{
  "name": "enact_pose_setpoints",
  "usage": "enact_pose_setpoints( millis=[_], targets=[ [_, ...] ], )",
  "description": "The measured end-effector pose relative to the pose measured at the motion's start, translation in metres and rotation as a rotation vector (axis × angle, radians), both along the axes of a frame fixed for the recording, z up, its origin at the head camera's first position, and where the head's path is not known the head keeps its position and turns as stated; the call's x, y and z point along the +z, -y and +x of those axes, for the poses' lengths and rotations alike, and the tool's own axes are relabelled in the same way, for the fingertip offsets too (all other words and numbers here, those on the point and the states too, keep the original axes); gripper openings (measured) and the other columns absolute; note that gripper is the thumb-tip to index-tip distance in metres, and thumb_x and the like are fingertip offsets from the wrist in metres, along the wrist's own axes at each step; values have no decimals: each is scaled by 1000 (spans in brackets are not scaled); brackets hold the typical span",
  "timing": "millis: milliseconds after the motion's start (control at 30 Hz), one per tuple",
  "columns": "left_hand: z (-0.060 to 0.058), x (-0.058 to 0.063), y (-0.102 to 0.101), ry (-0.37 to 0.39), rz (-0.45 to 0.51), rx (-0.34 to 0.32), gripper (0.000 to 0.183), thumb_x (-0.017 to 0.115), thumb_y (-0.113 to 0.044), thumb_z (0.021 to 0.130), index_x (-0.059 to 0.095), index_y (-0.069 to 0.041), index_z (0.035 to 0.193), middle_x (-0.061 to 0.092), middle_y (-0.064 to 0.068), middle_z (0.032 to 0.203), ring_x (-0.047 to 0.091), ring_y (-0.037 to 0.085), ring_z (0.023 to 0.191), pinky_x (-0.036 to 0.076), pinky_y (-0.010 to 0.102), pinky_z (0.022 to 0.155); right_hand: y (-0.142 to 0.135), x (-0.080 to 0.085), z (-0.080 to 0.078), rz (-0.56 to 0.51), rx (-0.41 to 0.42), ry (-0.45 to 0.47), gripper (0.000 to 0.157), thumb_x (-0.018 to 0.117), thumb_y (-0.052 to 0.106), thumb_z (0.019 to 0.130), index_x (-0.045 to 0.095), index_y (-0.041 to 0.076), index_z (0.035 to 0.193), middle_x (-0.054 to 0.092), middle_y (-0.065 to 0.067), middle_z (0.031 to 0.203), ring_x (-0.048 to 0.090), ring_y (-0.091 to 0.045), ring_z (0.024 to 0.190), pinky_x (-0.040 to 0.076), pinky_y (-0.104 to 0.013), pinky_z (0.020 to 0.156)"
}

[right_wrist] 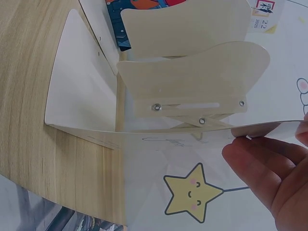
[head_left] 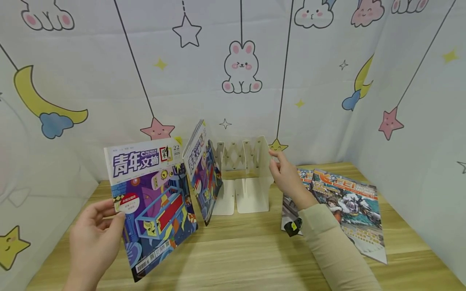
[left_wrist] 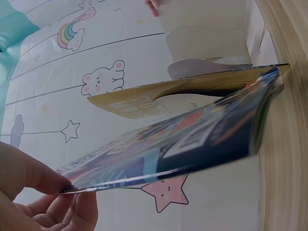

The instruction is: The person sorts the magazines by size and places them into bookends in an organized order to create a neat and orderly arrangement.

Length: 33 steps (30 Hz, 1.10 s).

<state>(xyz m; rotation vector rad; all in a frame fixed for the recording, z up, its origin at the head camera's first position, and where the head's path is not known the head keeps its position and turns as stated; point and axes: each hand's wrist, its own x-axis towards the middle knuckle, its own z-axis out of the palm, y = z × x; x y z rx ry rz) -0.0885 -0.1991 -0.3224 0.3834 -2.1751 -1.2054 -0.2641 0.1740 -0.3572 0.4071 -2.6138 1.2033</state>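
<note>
My left hand [head_left: 96, 232] pinches the left edge of a colourful magazine [head_left: 156, 210], thumb on the cover and fingers behind, holding it upright and tilted. Beside it a second magazine [head_left: 204, 173] with the same cover design stands leaning at the left end of a cream metal expandable bookend [head_left: 253, 200]. In the right wrist view my right hand [right_wrist: 269, 178] grips the upper edge of the bookend's outermost right panel [right_wrist: 96, 136]. Rivets [right_wrist: 202, 121] and crossed struts join its upright panels. In the left wrist view the fingertips and thumb meet at the magazine's edge [left_wrist: 139, 180].
Magazines with a different cover [head_left: 358, 210] lie overlapping on the wooden table [head_left: 233, 246] at the right, partly behind the right forearm. A small black object [head_left: 292, 227] sits by them. A white curtain [head_left: 204, 101] with cartoon prints hangs close behind the bookend.
</note>
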Motion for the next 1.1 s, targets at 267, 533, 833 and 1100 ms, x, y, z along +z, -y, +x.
enact_pose_setpoints(
  millis=[267, 533, 833, 1100],
  targets=[
    [3, 2, -1, 18, 21, 12, 30, 62, -1, 87, 57, -2, 116, 52, -27, 81, 55, -6, 63, 49, 8, 55, 0, 1, 2, 6, -5, 10, 45, 28, 37, 103, 32, 23, 145, 46, -4, 56, 28, -11, 38, 32, -26, 38],
    [7, 5, -2, 57, 35, 41, 32, 63, -5, 88, 55, -4, 119, 51, -28, 82, 54, -8, 66, 48, 8, 55, 0, 1, 2, -1, 4, -4, 43, 30, 30, 103, 33, 19, 145, 43, -3, 53, 28, -13, 39, 30, -26, 37],
    [11, 8, -3, 24, 43, 58, 30, 64, -3, 87, 57, -5, 115, 53, -29, 79, 55, -10, 66, 47, 6, 57, 1, 1, 1, -4, -1, 9, 45, 27, 36, 103, 33, 21, 144, 45, -5, 55, 28, -14, 39, 30, -25, 37],
    [16, 12, -5, 5, 30, 72, 31, 64, -2, 87, 57, -3, 116, 52, -31, 79, 53, -13, 67, 46, 3, 58, 0, 1, 1, -6, -3, 16, 45, 27, 37, 102, 32, 22, 145, 48, -7, 57, 28, -14, 39, 31, -26, 37]
  ],
)
